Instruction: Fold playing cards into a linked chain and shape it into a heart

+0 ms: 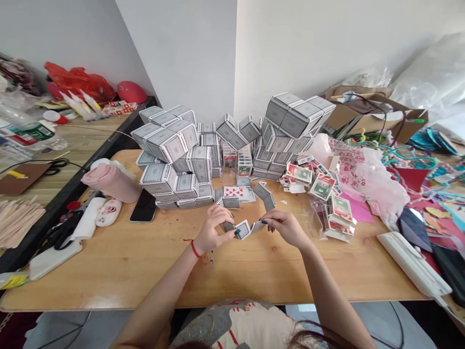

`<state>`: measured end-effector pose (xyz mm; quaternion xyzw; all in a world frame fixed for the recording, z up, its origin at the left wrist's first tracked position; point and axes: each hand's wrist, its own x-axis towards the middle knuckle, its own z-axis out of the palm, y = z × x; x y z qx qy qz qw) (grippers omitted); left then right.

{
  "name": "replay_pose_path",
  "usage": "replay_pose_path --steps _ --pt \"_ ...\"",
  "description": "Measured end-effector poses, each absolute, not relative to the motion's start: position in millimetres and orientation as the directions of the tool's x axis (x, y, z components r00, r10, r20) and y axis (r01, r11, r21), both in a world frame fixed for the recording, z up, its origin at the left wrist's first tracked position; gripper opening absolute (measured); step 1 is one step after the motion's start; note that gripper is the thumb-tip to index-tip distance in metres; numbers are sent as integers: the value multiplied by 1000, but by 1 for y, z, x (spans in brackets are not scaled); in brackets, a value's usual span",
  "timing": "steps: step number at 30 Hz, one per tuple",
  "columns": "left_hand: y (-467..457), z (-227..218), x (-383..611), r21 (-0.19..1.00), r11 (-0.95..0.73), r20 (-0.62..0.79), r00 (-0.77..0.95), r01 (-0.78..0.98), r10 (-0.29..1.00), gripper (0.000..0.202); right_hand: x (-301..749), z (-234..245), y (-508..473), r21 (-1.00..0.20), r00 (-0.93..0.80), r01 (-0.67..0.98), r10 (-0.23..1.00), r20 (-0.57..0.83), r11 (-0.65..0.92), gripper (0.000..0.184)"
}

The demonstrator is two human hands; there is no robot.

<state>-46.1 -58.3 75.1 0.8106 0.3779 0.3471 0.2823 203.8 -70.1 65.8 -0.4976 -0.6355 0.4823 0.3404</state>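
My left hand (213,229) is closed on a folded playing card (243,230), its patterned back bent in the middle and facing me. In my right hand (286,227), thumb and fingers pinch another folded playing card (257,227), whose edge meets or nearly meets the first; I cannot tell whether they are joined. Just beyond my hands lie a flat stack of cards with a red heart card (234,193) on top and a bent card (265,196). Behind them rise block-like structures built from folded cards, at left (170,140) and right (290,116).
Opened card boxes (323,186) lie in a heap to the right, beside a plastic bag (363,169). On the left are a black phone (143,206), a pink rolled cloth (111,180) and black scissors (67,230). A white power strip (414,264) sits at the right edge.
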Motion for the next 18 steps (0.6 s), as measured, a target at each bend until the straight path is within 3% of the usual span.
replay_pose_path --steps 8,18 --pt "-53 79 -46 722 -545 283 537 426 795 15 201 72 -64 -950 -274 305 961 -17 70 24" --pt "-47 85 -45 694 -591 296 585 411 755 10 202 76 -65 -946 -286 314 958 -16 78 24"
